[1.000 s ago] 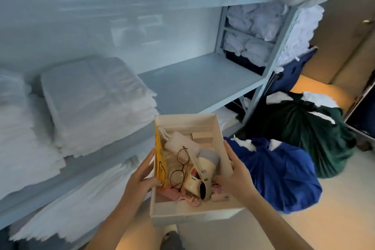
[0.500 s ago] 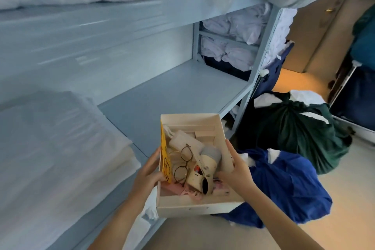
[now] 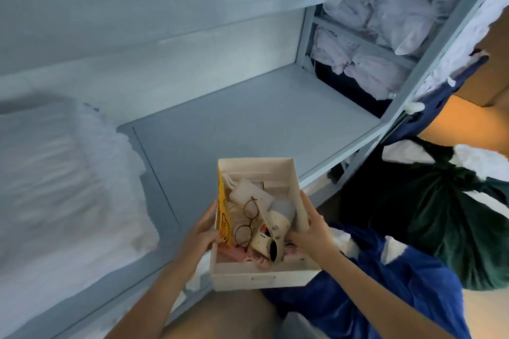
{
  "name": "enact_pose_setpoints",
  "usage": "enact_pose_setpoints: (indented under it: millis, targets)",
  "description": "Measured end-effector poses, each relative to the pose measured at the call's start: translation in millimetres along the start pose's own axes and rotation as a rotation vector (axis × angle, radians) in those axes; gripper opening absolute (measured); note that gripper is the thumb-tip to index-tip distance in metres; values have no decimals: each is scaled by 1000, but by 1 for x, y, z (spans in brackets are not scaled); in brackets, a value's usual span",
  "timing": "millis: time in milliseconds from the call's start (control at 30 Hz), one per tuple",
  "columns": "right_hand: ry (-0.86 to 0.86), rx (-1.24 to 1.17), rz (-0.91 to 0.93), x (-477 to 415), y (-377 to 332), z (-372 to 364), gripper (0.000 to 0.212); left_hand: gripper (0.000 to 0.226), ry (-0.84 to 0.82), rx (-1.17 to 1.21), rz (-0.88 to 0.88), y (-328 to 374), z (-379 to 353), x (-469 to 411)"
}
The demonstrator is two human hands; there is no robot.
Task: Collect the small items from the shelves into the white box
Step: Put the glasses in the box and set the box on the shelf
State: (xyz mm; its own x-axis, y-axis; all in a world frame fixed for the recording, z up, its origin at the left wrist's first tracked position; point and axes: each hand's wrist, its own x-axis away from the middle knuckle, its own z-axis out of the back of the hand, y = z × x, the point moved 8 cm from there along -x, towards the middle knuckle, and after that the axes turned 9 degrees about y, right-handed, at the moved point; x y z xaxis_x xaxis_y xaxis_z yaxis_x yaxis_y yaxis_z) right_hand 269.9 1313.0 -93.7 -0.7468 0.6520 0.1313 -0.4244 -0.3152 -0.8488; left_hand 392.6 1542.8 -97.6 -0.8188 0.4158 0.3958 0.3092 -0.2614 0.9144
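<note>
I hold the white box (image 3: pixel 256 279) in front of me, just off the front edge of the pale blue shelf (image 3: pixel 248 129). My left hand (image 3: pixel 202 231) grips its left wall and my right hand (image 3: pixel 314 231) grips its right wall. Inside lie a yellow packet (image 3: pixel 223 217) standing against the left wall, round glasses (image 3: pixel 248 221), a cream hair dryer (image 3: pixel 271 235), a white pouch (image 3: pixel 249 191) and pink items (image 3: pixel 239 254) at the bottom.
A stack of white folded linen (image 3: pixel 63 179) fills the shelf's left part. White bundles (image 3: pixel 385 33) sit in the rack at the back right. On the floor to the right lie a blue bag (image 3: pixel 385 283) and a dark green bag (image 3: pixel 454 220).
The view has swung right and closer to the shelf; the linen stack slid left. Both hands keep the same hold on the box, now nearer the bare shelf part.
</note>
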Motion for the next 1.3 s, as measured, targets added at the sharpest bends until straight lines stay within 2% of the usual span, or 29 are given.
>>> enact_pose_setpoints:
  millis: [100, 267, 467, 667, 800, 900, 967, 1067, 1167, 1300]
  targets:
    - [-69, 12, 1, -39, 8, 6, 88, 82, 66, 68, 21, 5, -22, -14]
    - [-134, 108, 39, -101, 9, 10, 96, 84, 208, 171, 3, 21, -45, -47]
    - [-120, 71, 42, -164, -3, 10, 102, 78, 178, 175, -27, 46, -66, -103]
    - [-193, 30, 89, -189, -15, 10, 98, 69, 162, -29, -51, 58, -67, -117]
    - [-268, 21, 77, -151, -5, 25, 86, 93, 215, -256, -5, 18, -58, -82]
    - [-310, 50, 76, -125, 22, 31, 108, 105, 317, -406, -25, -2, -59, -58]
    - [-325, 105, 88, -120, 32, 31, 116, 100, 401, -410, -98, 5, -63, -52]
    - [-258, 85, 74, -124, 35, 36, 100, 74, 521, -415, -198, 26, -70, -52]
    - [-130, 33, 53, -134, 38, 52, 83, 56, 526, -406, -246, 40, -88, -58]
    - [-48, -12, 21, -159, 47, 77, 76, 57, 492, -397, -229, 46, -113, -83]
